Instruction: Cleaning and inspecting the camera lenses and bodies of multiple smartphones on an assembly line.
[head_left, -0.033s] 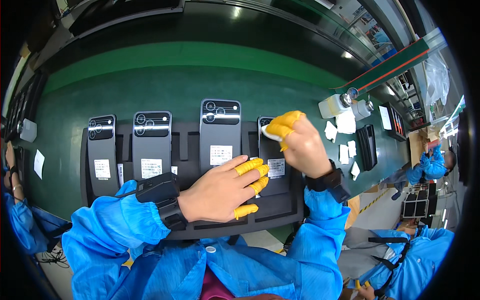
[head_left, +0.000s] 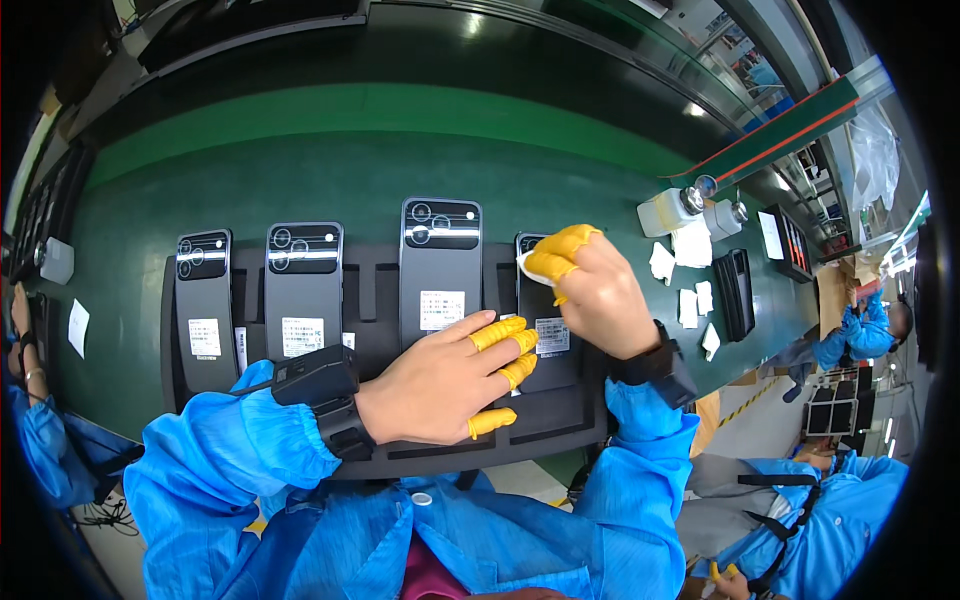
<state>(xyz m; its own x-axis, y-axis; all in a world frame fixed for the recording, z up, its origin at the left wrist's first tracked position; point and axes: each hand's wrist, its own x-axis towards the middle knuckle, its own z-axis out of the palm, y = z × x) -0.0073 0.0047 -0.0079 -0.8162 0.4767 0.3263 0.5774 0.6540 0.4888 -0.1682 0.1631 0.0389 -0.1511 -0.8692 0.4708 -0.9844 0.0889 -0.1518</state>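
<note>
My right hand [head_left: 600,295], in yellow finger cots, pinches a folded white wipe [head_left: 524,266] against the camera end of the rightmost dark grey phone [head_left: 552,372]. That phone lies back up in a black foam tray [head_left: 400,462], its upper part partly hidden by the hand. My left hand [head_left: 440,385] lies flat with its fingers spread, yellow-cotted fingertips at the phone's left edge. A taller-looking grey phone [head_left: 440,270] lies just beyond my left hand. Two more phones, one at the middle left [head_left: 304,290] and one at the far left [head_left: 204,300], bear white labels too.
White dispenser bottles [head_left: 668,212] stand at the right beside scattered white wipes [head_left: 688,308] and a black holder [head_left: 735,295]. Another bottle [head_left: 55,260] and a paper slip [head_left: 77,328] are at the left. People in blue work on both sides.
My right hand has shifted slightly left with the wipe across the rightmost phone's camera end. My left hand and the other phones have stayed put.
</note>
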